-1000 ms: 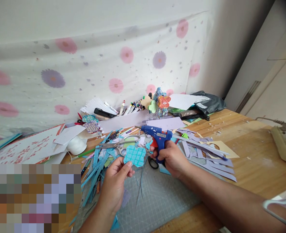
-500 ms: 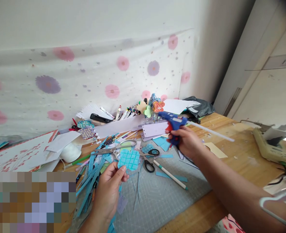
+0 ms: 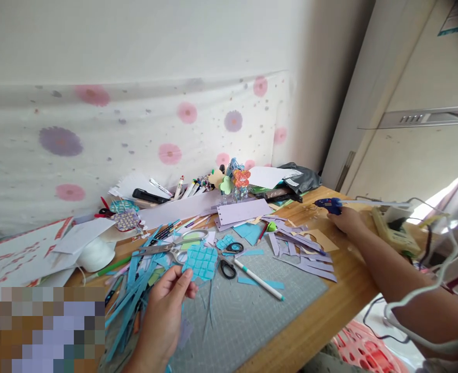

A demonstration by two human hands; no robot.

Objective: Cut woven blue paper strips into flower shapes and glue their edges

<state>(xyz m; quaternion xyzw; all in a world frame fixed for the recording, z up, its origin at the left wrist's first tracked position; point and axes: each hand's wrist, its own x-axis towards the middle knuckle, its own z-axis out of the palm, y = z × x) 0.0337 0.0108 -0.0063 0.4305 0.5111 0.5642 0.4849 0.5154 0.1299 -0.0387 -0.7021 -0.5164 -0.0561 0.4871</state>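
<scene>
My left hand point(image 3: 168, 305) pinches the lower left corner of a blue woven paper piece point(image 3: 200, 261) between thumb and fingers, above the grey cutting mat point(image 3: 244, 321). Out to the right, my right hand point(image 3: 347, 220) is closed round a blue glue gun point(image 3: 329, 205), with a long clear glue stick point(image 3: 380, 202) jutting from its back. Black-handled scissors point(image 3: 229, 268) and a white marker point(image 3: 260, 280) lie on the mat just right of the woven piece. Larger silver scissors point(image 3: 182, 243) rest behind it.
Blue paper strips point(image 3: 126, 311) heap up on the left, near a white thread spool point(image 3: 95, 254). Lilac paper strips point(image 3: 302, 243) cover the mat's right side. A power strip point(image 3: 394, 233) sits at the table's right. Paper flowers point(image 3: 232, 178) and pens stand along the wall.
My right hand has carried the glue gun right, from above the mat to the table's right side, uncovering the lilac strips. The left hand keeps its hold, while the view has turned right.
</scene>
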